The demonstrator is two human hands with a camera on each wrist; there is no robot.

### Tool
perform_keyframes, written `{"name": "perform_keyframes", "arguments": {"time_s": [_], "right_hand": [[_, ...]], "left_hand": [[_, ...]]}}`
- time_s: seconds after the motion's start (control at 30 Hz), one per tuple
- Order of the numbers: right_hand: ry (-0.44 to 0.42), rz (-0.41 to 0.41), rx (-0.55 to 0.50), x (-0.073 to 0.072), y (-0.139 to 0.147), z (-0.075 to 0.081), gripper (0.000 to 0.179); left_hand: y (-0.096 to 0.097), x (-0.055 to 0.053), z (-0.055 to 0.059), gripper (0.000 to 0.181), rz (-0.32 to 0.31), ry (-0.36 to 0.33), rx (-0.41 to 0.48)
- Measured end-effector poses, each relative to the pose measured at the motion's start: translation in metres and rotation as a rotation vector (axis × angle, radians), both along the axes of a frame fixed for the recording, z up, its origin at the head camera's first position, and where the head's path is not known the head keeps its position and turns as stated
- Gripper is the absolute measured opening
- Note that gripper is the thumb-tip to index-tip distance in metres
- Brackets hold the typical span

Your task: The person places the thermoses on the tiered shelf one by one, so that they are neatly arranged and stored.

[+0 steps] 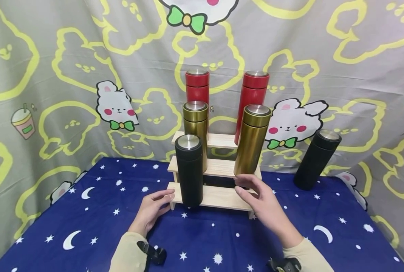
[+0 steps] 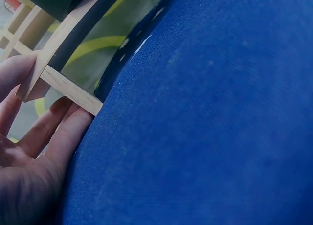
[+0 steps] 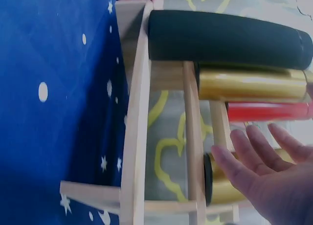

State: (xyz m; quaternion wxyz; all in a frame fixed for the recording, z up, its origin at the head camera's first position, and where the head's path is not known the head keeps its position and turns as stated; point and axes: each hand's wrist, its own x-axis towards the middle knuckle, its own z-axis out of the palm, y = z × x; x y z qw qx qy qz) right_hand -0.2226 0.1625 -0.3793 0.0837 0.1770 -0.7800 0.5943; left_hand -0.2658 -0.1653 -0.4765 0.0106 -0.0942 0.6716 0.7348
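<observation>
My left hand (image 1: 153, 207) holds the left end of the lowest step of a wooden three-step stand (image 1: 227, 197); in the left wrist view its fingers (image 2: 68, 134) lie against the stand's leg (image 2: 72, 90). On that step, toward the left, stands a black thermos bottle (image 1: 190, 173). Two gold thermos bottles (image 1: 195, 130) occupy the middle step, and two red thermos bottles (image 1: 254, 94) the top one. My right hand (image 1: 261, 200), fingers spread, hovers by the base of the right gold bottle (image 3: 227, 186); whether it touches the bottle I cannot tell.
Another black thermos bottle (image 1: 317, 160) stands on the table at the right, away from the stand. A blue star-and-moon cloth (image 1: 120, 234) covers the table. Behind hangs a grey curtain (image 1: 76, 87) with cartoon drawings.
</observation>
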Motion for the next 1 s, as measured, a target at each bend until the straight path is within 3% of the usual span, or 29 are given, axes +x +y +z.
{"name": "perform_keyframes", "arguments": {"time_s": [0.17, 0.5, 0.73, 1.0], "right_hand": [[0.048, 0.002, 0.046, 0.001, 0.012, 0.003, 0.031], [0.064, -0.001, 0.072, 0.003, 0.037, 0.007, 0.034], [0.096, -0.056, 0.112, 0.007, 0.052, 0.01, 0.033], [0.081, -0.035, -0.023, 0.011, 0.061, 0.004, 0.033]], "left_hand": [[-0.002, 0.0, 0.001, 0.038, -0.002, 0.009, -0.008], [-0.003, -0.001, 0.002, 0.036, 0.002, 0.003, 0.004], [-0.002, -0.001, 0.004, 0.039, -0.006, 0.011, -0.02], [0.001, 0.001, 0.001, 0.037, -0.003, 0.005, 0.002]]}}
